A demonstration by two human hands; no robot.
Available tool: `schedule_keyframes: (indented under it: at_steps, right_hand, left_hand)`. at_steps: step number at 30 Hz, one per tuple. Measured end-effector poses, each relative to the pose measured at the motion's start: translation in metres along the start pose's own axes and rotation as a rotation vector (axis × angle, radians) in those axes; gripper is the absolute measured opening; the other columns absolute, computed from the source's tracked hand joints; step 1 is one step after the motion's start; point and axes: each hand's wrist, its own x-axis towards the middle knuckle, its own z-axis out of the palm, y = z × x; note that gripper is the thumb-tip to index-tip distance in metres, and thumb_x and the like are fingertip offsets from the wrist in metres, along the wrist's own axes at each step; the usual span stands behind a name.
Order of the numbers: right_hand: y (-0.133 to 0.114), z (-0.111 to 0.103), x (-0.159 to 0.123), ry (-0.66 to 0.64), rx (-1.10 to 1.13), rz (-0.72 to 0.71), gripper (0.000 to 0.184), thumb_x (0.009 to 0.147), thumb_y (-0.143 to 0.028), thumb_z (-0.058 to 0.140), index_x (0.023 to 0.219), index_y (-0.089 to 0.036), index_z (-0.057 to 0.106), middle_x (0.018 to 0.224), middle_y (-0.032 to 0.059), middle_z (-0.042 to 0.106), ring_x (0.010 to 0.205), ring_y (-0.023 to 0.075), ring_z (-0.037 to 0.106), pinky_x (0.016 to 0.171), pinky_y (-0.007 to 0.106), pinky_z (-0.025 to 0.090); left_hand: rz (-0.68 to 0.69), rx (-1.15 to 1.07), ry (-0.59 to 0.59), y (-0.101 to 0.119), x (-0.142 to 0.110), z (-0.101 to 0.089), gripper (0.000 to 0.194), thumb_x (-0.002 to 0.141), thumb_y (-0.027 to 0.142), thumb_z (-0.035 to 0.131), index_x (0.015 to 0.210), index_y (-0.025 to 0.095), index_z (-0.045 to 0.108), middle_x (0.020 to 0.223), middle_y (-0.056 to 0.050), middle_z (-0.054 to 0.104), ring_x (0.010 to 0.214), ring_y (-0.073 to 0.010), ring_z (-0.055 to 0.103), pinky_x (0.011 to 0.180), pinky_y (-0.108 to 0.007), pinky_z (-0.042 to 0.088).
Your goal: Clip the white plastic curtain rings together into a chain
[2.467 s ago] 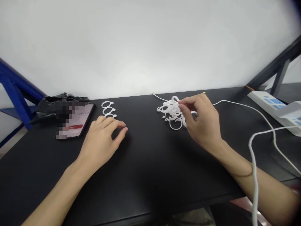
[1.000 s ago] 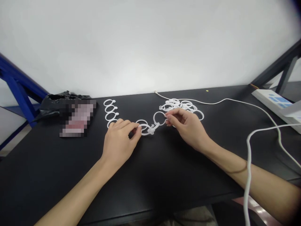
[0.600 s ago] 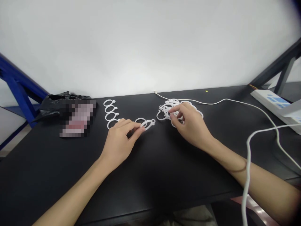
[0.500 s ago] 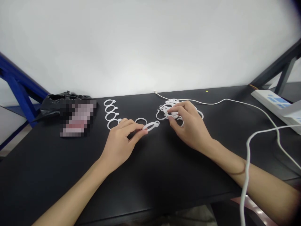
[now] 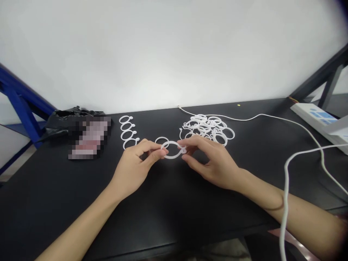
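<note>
A white plastic curtain ring (image 5: 172, 157) with a small eyelet is held up just above the table in front of me. My left hand (image 5: 137, 165) pinches its left side between thumb and fingers. At the right end, the thumb and forefinger of my right hand (image 5: 217, 159) close around the eyelet, partly hiding it. Just behind the held ring lies another white ring (image 5: 162, 137). Past my right hand is a loose pile of white curtain rings (image 5: 202, 127). Several more rings (image 5: 127, 135) form a column beyond my left hand, eyelets toward the right.
A black plastic bag (image 5: 67, 117) and a blurred-out packet (image 5: 91, 137) lie at the left of the black table (image 5: 152, 214). A white cable (image 5: 246, 120) runs along the back and loops down on the right. A white device (image 5: 312, 116) stands at the right edge.
My right hand has come away from the pile, toward me and left, onto the eyelet of the held ring. That ring has turned and now shows its full round face.
</note>
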Motion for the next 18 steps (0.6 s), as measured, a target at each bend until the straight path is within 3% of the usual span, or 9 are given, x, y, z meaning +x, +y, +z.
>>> schedule_keyframes:
  at_steps: [3, 7, 14, 18]
  right_hand:
    - [0.0005, 0.0027, -0.0016, 0.051, -0.023, -0.040, 0.027, 0.091, -0.014, 0.060, 0.118, -0.015, 0.058, 0.101, 0.0049, 0.068, 0.083, 0.0096, 0.066, 0.079, 0.021, 0.055]
    - [-0.0010, 0.0027, -0.0027, 0.099, -0.060, -0.098, 0.024, 0.092, -0.012, 0.057, 0.116, -0.016, 0.059, 0.100, 0.0052, 0.069, 0.083, 0.0097, 0.066, 0.077, 0.020, 0.055]
    - [-0.0034, 0.0026, -0.0025, 0.110, -0.045, -0.148, 0.028, 0.090, -0.008, 0.058, 0.117, -0.016, 0.061, 0.108, 0.0076, 0.069, 0.095, 0.0125, 0.067, 0.084, 0.022, 0.054]
    - [-0.0035, 0.0030, -0.0021, 0.106, -0.038, -0.147, 0.027, 0.090, -0.008, 0.057, 0.116, -0.016, 0.062, 0.105, 0.0074, 0.069, 0.093, 0.0121, 0.067, 0.083, 0.022, 0.054]
  left_hand:
    - [-0.156, -0.134, -0.085, 0.0020, -0.0004, -0.0019, 0.031, 0.086, 0.054, 0.063, 0.082, 0.025, 0.074, 0.076, 0.002, 0.069, 0.070, -0.0136, 0.059, 0.064, -0.025, 0.044]
    - [-0.237, -0.259, -0.236, 0.0020, -0.0016, -0.0018, 0.030, 0.087, 0.052, 0.062, 0.081, 0.025, 0.074, 0.073, 0.002, 0.068, 0.071, -0.0131, 0.058, 0.067, -0.025, 0.044]
    - [-0.285, -0.213, -0.211, 0.0042, -0.0024, -0.0025, 0.033, 0.085, 0.055, 0.063, 0.080, 0.024, 0.073, 0.074, 0.002, 0.068, 0.071, -0.0135, 0.056, 0.065, -0.026, 0.040]
    - [-0.291, -0.188, -0.229, 0.0067, -0.0033, -0.0041, 0.034, 0.085, 0.056, 0.062, 0.079, 0.024, 0.072, 0.074, 0.003, 0.067, 0.070, -0.0137, 0.055, 0.064, -0.026, 0.038]
